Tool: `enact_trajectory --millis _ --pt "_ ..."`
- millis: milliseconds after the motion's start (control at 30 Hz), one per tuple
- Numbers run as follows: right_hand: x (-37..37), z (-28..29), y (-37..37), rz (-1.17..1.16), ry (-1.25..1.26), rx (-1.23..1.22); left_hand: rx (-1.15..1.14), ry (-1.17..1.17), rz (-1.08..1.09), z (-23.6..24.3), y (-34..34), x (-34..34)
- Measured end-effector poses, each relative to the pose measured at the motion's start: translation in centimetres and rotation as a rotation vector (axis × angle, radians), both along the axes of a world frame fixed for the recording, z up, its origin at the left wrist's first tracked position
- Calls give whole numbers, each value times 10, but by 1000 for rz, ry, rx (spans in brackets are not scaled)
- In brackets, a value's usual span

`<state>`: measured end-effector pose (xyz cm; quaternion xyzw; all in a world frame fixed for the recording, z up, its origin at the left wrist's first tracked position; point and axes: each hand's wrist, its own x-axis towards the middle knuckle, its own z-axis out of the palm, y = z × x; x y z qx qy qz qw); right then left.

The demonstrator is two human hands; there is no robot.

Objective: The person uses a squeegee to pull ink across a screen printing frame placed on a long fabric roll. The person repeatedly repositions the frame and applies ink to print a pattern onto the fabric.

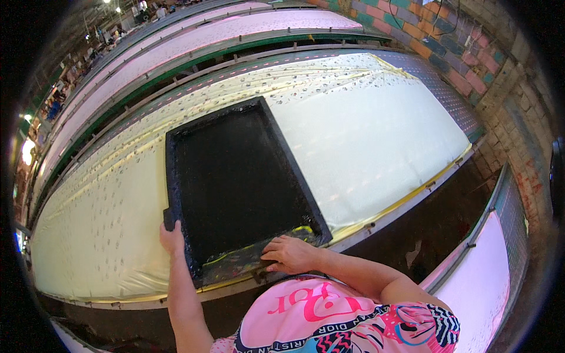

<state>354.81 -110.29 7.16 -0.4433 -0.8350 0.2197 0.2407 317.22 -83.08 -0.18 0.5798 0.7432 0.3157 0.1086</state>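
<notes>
A large black screen-printing frame [235, 170] coated with dark ink lies on pale yellow fabric [376, 135] spread over a long table. My left hand [172, 238] grips a dark block [169, 216] at the frame's left side, near its lower corner. My right hand [288, 256] has its fingers curled on a dark, paint-smeared squeegee [235, 263] with a yellow edge, lying along the near end of the frame. Small dark printed motifs show on the fabric at the left and along the far side.
More long tables with pink fabric [306, 19] run parallel beyond this one. Another pink-covered table [488, 265] stands at lower right, past a dark gap. A painted brick wall [447, 47] bounds the right side. Metal rails with fittings [429, 185] edge the tables.
</notes>
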Motion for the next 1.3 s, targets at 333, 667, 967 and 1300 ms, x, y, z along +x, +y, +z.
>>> enact_trajectory --millis 333,667,967,1300 --pt "149 -24 38 -532 142 87 -13 28 34 -3 1 -2" --pt "141 -68 62 -739 719 5 -72 -280 -24 13 0 2" --pt "139 -82 61 -803 1106 -21 -88 -371 -35 1 2 -6" --pt "142 -29 70 -724 1116 -112 -98 -425 -93 -18 25 -36"
